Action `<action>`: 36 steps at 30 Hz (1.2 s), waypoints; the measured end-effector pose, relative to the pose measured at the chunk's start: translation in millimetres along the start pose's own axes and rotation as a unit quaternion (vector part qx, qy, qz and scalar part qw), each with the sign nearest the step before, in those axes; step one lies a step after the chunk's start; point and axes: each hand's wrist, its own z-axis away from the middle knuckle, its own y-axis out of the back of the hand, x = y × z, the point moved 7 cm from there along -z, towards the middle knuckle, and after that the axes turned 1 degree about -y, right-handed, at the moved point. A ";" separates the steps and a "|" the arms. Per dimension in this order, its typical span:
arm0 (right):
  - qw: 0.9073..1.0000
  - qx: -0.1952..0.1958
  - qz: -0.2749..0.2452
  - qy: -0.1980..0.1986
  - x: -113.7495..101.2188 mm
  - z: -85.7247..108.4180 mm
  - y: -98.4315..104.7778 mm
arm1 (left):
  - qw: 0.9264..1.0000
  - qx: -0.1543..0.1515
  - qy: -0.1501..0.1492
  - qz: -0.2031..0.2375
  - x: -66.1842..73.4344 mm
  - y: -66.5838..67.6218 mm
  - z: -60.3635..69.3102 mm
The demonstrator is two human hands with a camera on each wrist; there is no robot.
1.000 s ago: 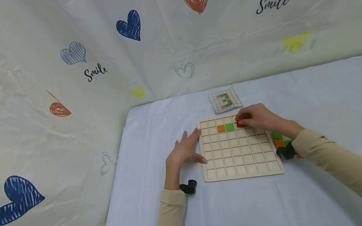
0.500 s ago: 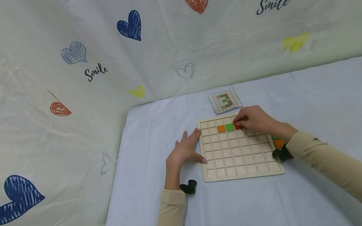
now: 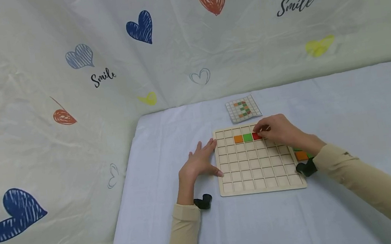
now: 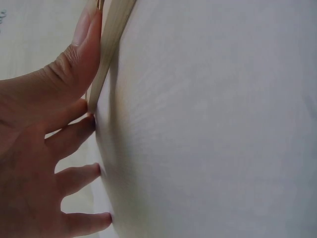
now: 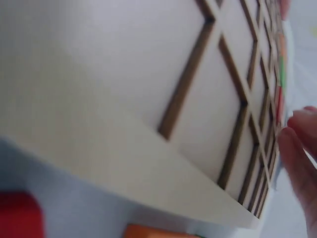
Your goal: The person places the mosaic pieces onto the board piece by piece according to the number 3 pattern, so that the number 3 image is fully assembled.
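Observation:
My left hand (image 3: 198, 164) spreads its fingers along the left edge of a wooden grid board (image 3: 256, 173), thumb and fingertips touching the rim. In the left wrist view, that thumb (image 4: 81, 54) lies against the board's side. An orange tile (image 3: 238, 139), a green tile (image 3: 247, 137) and a red tile (image 3: 255, 135) sit side by side in one upper row. My right hand (image 3: 278, 130) is bent over the red tile's right side. In the right wrist view, its fingertips (image 5: 292, 141) are close beside the red tile, with nothing seen between them.
Behind the board lies a pattern card (image 3: 243, 109) with coloured squares. Loose tiles, such as an orange one (image 3: 301, 155), lie right of the board, partly hidden by my right arm. A white cloth (image 3: 369, 108) covers the table; a printed curtain hangs behind.
The red tile has gone from my right fingers into the row beside the green tile. My right hand has since drawn slightly right, showing more of it. The left hand stays on the board's edge.

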 end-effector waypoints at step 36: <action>0.996 -0.010 0.088 -0.002 -4.7 61.9 53.1 | 1.000 0.014 -0.005 -0.013 4.7 2.6 -0.6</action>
